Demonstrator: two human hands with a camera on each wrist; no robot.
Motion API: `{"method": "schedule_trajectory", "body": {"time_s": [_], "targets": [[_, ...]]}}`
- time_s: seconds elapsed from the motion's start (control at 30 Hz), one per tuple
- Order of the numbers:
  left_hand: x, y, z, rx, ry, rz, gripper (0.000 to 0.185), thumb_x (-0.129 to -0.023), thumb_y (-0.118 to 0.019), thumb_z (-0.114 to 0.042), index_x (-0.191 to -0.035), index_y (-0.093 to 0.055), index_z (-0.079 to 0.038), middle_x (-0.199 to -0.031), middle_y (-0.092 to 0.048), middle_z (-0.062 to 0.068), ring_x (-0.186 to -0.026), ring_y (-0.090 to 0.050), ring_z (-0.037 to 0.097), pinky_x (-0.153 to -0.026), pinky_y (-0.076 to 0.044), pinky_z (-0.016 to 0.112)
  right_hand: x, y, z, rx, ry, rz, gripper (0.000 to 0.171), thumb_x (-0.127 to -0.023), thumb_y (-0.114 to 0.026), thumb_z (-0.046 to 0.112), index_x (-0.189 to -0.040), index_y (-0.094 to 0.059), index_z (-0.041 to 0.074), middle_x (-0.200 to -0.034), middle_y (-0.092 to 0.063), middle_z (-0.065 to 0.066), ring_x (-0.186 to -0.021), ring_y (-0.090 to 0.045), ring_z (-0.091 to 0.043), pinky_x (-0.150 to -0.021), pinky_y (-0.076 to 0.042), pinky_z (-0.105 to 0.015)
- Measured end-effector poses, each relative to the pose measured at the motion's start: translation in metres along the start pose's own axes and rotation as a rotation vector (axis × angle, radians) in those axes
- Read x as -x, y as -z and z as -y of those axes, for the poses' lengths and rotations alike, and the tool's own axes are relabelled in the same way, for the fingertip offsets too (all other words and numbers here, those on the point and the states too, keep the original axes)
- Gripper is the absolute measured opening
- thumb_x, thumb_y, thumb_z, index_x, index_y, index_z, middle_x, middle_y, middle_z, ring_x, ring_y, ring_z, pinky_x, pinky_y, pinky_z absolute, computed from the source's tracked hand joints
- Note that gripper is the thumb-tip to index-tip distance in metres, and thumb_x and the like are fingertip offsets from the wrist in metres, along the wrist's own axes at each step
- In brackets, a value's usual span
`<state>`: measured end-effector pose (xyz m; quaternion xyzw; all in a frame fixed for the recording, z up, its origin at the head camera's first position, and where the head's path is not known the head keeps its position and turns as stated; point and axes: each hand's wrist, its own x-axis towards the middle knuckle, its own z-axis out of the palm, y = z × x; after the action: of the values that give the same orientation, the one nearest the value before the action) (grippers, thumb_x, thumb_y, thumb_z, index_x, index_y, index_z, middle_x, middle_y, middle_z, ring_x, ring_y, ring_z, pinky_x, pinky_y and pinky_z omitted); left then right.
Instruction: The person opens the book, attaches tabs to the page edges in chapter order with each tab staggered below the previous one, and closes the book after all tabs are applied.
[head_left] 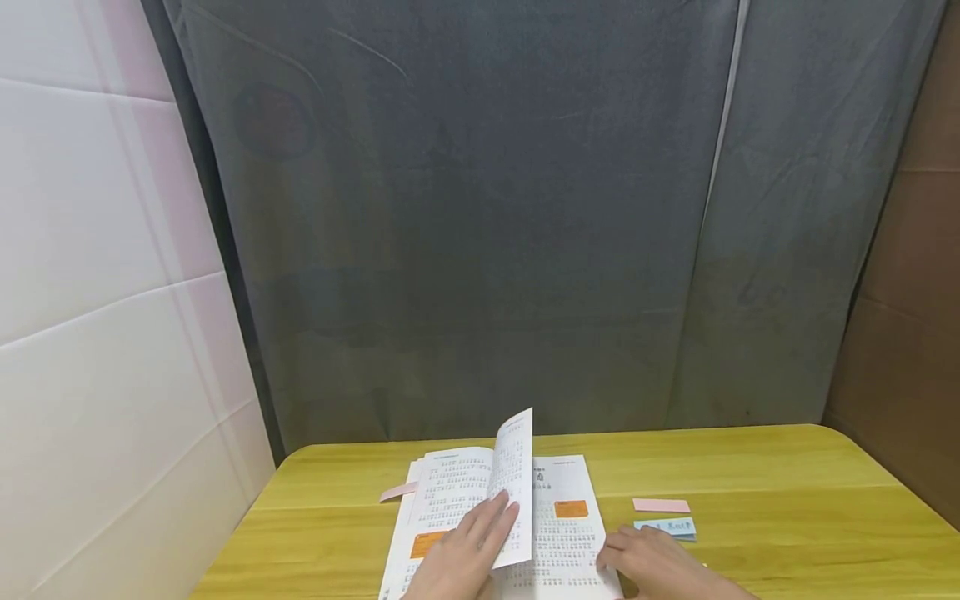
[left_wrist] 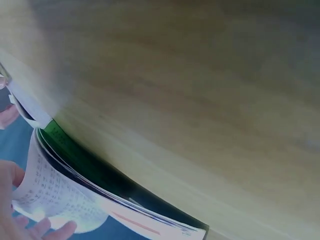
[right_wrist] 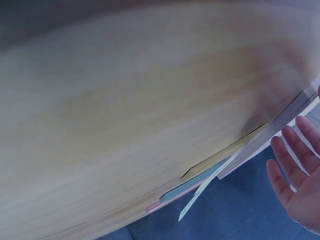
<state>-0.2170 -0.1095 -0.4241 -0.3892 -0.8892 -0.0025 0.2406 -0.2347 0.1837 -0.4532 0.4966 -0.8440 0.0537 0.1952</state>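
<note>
An open book point(head_left: 566, 554) of printed pages lies at the table's front edge. One page point(head_left: 517, 467) stands up near the spine, bowed to the right at its foot. My left hand point(head_left: 465, 554) rests its straight fingers against that page; its thumb is hidden in the head view. In the left wrist view the page point(left_wrist: 47, 187) curves beside the thumb and spread fingers. At the book's lower right edge lies my right hand point(head_left: 648, 562). From the right wrist, its fingers point(right_wrist: 294, 152) look loosely extended, with nothing held.
A pink paper strip point(head_left: 661, 505) and a blue strip point(head_left: 667, 526) with handwriting lie right of the book. Another pink strip point(head_left: 398, 492) sticks out from the book's left side. Behind the wooden table point(head_left: 780, 500) hangs a dark grey cloth point(head_left: 480, 250).
</note>
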Motion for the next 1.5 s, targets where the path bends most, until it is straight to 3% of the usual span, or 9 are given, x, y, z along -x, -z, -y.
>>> {"method": "schedule_trajectory", "body": {"time_s": [0.17,0.4,0.63,0.83,0.93,1.03,1.23,1.5], "targets": [[0.002,0.0,0.005,-0.064,0.017,-0.103,0.095,-0.05,-0.061,0.001,-0.137,-0.024,-0.006,-0.14,-0.024,0.013,-0.122,-0.031,0.028,-0.081,-0.042,0.044,0.0,0.0,0.0,-0.004,-0.005,0.009,0.043,-0.077,-0.052,0.058,-0.085,-0.062,0.017,-0.082,-0.054,0.014,-0.063,-0.036,0.001,-0.049,-0.024,-0.011],[0.006,-0.002,0.014,-0.214,-0.009,-0.243,0.099,-0.042,-0.061,-0.001,-0.135,-0.028,-0.01,-0.14,-0.022,0.016,-0.124,-0.026,0.031,-0.087,-0.03,0.055,0.0,0.0,0.0,-0.012,-0.01,0.02,0.043,-0.077,-0.052,0.058,-0.085,-0.062,0.017,-0.082,-0.054,0.014,-0.062,-0.035,0.001,-0.049,-0.024,-0.011],[0.011,-0.007,0.019,-0.3,-0.039,-0.245,0.095,-0.041,-0.067,-0.012,-0.131,-0.037,-0.014,-0.14,-0.024,0.014,-0.123,-0.028,0.031,-0.088,-0.017,0.064,-0.001,0.0,0.0,-0.028,-0.015,0.029,0.042,-0.077,-0.052,0.057,-0.086,-0.062,0.017,-0.083,-0.054,0.014,-0.063,-0.035,0.001,-0.049,-0.025,-0.012],[0.018,-0.011,0.022,-0.368,-0.051,-0.176,0.076,-0.053,-0.069,-0.041,-0.123,-0.047,-0.018,-0.132,-0.038,0.009,-0.118,-0.037,0.028,-0.086,-0.024,0.062,-0.002,0.001,0.0,-0.018,-0.003,0.013,0.041,-0.078,-0.052,0.057,-0.085,-0.062,0.017,-0.082,-0.054,0.014,-0.063,-0.037,0.001,-0.05,-0.026,-0.011],[0.023,-0.012,0.023,-0.368,-0.059,-0.101,0.068,-0.065,-0.054,-0.062,-0.119,-0.051,-0.022,-0.124,-0.048,0.004,-0.112,-0.044,0.026,-0.084,-0.027,0.061,-0.002,0.001,0.0,-0.025,0.008,-0.015,0.034,-0.078,-0.057,0.05,-0.083,-0.062,0.018,-0.08,-0.054,0.014,-0.064,-0.039,0.001,-0.05,-0.028,-0.011],[0.029,-0.013,0.022,-0.343,-0.042,0.001,0.074,-0.07,-0.03,-0.076,-0.118,-0.053,-0.024,-0.116,-0.053,0.0,-0.107,-0.048,0.024,-0.082,-0.029,0.062,-0.004,0.002,0.0,-0.054,0.004,-0.014,0.025,-0.078,-0.061,0.042,-0.082,-0.061,0.018,-0.079,-0.053,0.014,-0.065,-0.04,0.001,-0.051,-0.031,-0.012],[0.035,-0.006,0.02,-0.256,0.048,0.181,0.082,-0.07,-0.022,-0.079,-0.12,-0.052,-0.02,-0.112,-0.055,0.002,-0.101,-0.051,0.024,-0.081,-0.03,0.061,-0.013,0.006,0.0,-0.123,-0.044,0.039,0.018,-0.079,-0.062,0.036,-0.08,-0.06,0.018,-0.077,-0.049,0.015,-0.063,-0.038,0.002,-0.051,-0.032,-0.014],[0.033,-0.004,0.015,-0.106,0.182,0.385,0.081,-0.07,-0.027,-0.078,-0.124,-0.05,-0.021,-0.117,-0.053,0.0,-0.101,-0.051,0.024,-0.082,-0.032,0.059,-0.04,0.017,-0.012,-0.22,-0.245,0.174,0.022,-0.077,-0.063,0.036,-0.087,-0.063,0.016,-0.082,-0.055,0.012,-0.067,-0.047,-0.001,-0.053,-0.041,-0.024]]}}
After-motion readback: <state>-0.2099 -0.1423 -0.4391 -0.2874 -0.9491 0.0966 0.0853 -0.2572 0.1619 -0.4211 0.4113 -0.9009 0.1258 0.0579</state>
